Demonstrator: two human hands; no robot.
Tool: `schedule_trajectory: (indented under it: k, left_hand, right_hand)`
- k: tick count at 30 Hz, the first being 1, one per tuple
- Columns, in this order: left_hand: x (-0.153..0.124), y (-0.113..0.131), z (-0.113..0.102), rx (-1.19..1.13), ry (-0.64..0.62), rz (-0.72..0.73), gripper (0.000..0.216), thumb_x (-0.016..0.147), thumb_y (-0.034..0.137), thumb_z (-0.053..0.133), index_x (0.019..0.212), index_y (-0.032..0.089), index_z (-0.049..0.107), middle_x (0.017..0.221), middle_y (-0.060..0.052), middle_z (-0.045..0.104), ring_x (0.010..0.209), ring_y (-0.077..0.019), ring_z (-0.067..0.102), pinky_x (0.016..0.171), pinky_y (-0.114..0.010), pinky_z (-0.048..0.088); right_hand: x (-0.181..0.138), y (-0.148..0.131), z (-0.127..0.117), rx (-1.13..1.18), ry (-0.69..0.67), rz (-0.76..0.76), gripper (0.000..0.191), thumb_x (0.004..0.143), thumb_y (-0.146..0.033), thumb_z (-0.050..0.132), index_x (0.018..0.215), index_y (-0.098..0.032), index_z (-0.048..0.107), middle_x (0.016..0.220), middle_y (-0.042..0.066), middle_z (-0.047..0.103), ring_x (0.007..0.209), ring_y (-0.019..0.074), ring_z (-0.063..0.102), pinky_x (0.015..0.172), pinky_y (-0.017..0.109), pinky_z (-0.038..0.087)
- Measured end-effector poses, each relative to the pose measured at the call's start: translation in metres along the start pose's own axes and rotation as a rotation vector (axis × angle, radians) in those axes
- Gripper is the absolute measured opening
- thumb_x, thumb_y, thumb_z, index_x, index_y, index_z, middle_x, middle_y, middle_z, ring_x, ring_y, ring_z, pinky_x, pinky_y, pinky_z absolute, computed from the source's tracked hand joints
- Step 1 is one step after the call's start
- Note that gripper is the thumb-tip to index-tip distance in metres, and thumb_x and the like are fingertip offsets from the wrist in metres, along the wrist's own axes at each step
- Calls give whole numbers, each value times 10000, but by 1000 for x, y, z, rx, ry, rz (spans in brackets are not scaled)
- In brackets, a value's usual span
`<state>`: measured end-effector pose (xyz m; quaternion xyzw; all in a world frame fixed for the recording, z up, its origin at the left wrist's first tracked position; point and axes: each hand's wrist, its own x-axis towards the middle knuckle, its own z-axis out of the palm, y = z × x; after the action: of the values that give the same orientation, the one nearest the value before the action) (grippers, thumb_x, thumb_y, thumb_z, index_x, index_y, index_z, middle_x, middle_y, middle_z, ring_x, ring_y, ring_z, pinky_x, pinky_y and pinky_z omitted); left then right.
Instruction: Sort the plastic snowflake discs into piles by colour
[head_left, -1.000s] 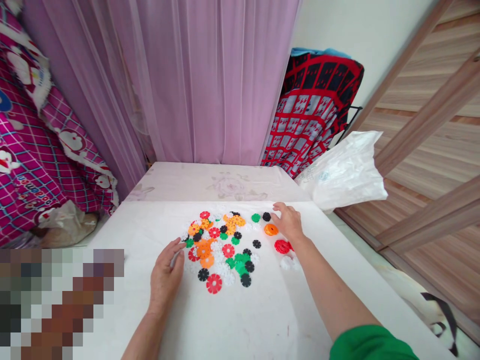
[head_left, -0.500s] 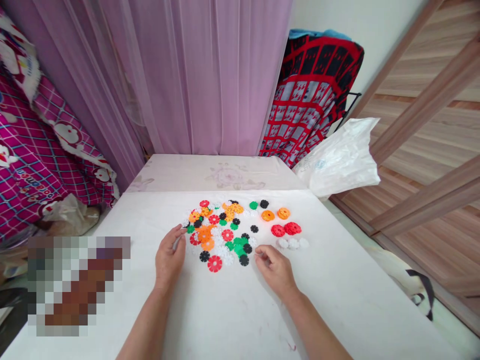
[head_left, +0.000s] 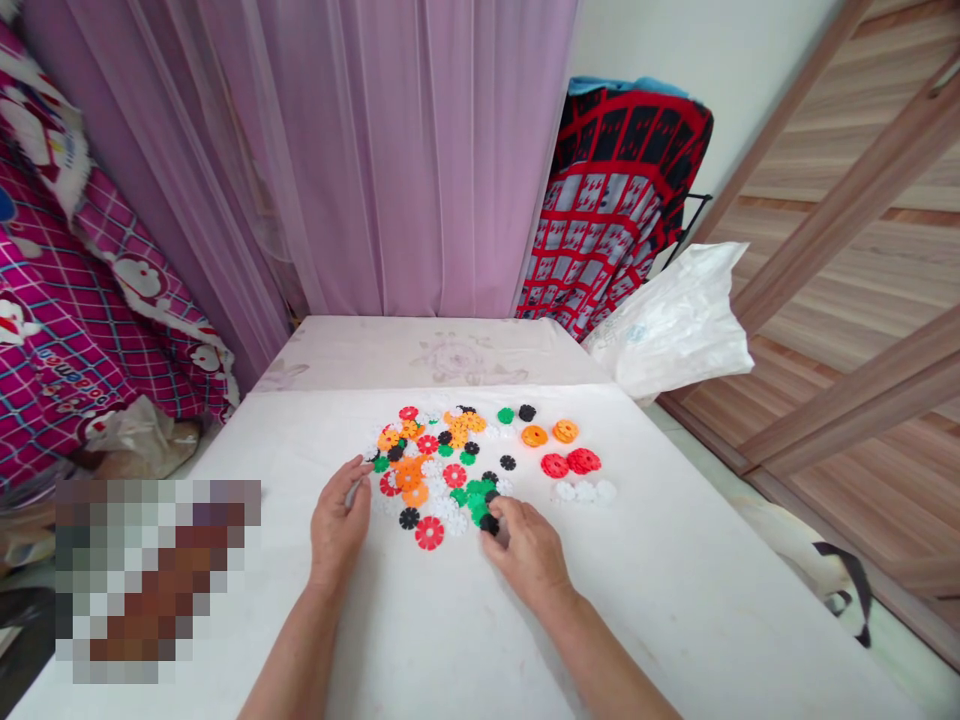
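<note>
A heap of small plastic snowflake discs [head_left: 439, 465] in orange, red, green, black and white lies on the white table [head_left: 675, 580]. My right hand [head_left: 529, 550] rests at the heap's near right edge, its fingertips pinched on a black disc [head_left: 489, 523]. My left hand [head_left: 339, 520] lies at the heap's left edge with fingers curled, touching the pieces there. To the right of the heap sit small sorted groups: two orange discs [head_left: 550, 434], red discs [head_left: 570, 463] and white discs [head_left: 583, 491].
A white plastic bag [head_left: 675, 325] lies at the table's far right corner. Pink curtains [head_left: 405, 150] hang behind, a red and black cloth [head_left: 615, 210] stands at the back right, patterned bedding [head_left: 82, 330] is at the left. A blurred patch covers the near left.
My right hand came back from the far sorted groups to the near side, then slid left onto a black disc at the heap's edge. The left hand has hardly moved.
</note>
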<state>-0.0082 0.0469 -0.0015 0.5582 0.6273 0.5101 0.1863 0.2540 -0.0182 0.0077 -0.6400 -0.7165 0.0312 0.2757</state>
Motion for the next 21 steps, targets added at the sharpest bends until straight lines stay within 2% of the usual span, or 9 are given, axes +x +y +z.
schedule_trajectory:
  k: [3,5,7,10,13,15,21]
  left_hand:
    - [0,-2,1,5,-1,1,300,843,415,502,1009,248,688,1250,-61,649,1181,-243,580,1064,-441,415]
    - [0,-3,2,5,-2,6,304,841,421,502,1009,248,688,1249,-65,648,1181,-247,580,1062,-450,414]
    - [0,-3,2,5,-2,11,309,841,425,499,1007,247,688,1246,-67,650,1179,-249,581,1062,-455,413]
    - [0,-1,1,7,-3,9,305,841,427,500,1002,251,690,1240,-61,655,1173,-242,586,1063,-443,415]
    - [0,0,0,9,-3,2,306,839,432,504,1005,255,689,1245,-55,653,1179,-240,582,1066,-435,414]
    - [-1,1,0,7,2,-7,310,836,436,506,1006,255,690,1246,-56,652,1184,-242,580,1069,-437,412]
    - [-2,3,-1,-11,-3,-38,327,828,460,511,1001,246,690,1250,-68,648,1193,-248,572,1079,-452,400]
  right_hand:
    - [5,12,-13,91,-6,77,255,723,-220,589,977,-243,574,877,-8,693,762,162,626,706,272,453]
    - [20,25,-29,118,36,159,232,739,-280,590,968,-250,568,881,-8,692,742,160,624,698,281,458]
    - [47,42,-45,113,75,226,268,742,-329,604,992,-246,560,938,5,695,779,169,631,715,294,462]
    - [99,66,-61,37,93,323,296,745,-304,608,1030,-253,548,993,6,698,856,175,631,734,295,449]
    - [144,83,-59,-46,28,345,303,757,-289,621,1048,-260,543,999,0,700,858,171,625,712,284,432]
    - [162,91,-52,-94,-20,335,298,767,-281,623,1054,-261,543,1010,-4,701,857,170,623,711,283,425]
    - [178,99,-36,-163,-82,316,327,797,-289,617,1110,-249,535,1065,1,696,888,171,621,752,286,417]
